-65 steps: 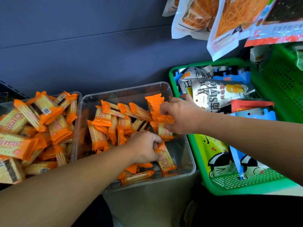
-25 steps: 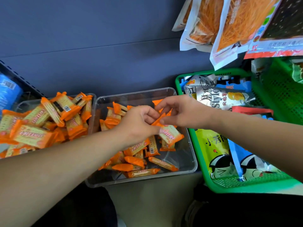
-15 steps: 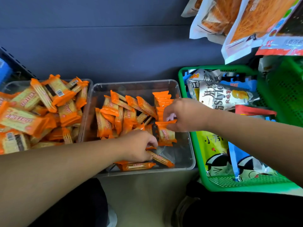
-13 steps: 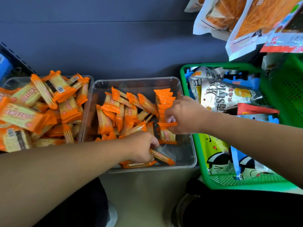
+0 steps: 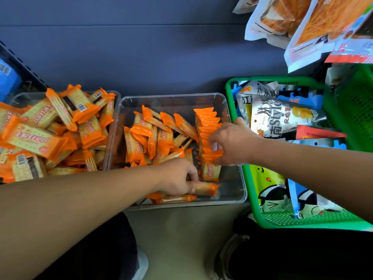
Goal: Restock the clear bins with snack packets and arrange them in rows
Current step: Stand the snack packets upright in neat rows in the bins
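- Middle clear bin: left hand at its near edge, fingers closed on one orange packet lying flat.
- Right hand pinches the upright row of packets along the bin's right wall (front one faces out).
- Loose packets heaped at bin's left, crowding the row.
- Left bin piled full; green basket of mixed bags touches the right.

A dark shelf holds two clear bins side by side, the left bin and the middle bin. A green basket sits just beside them.
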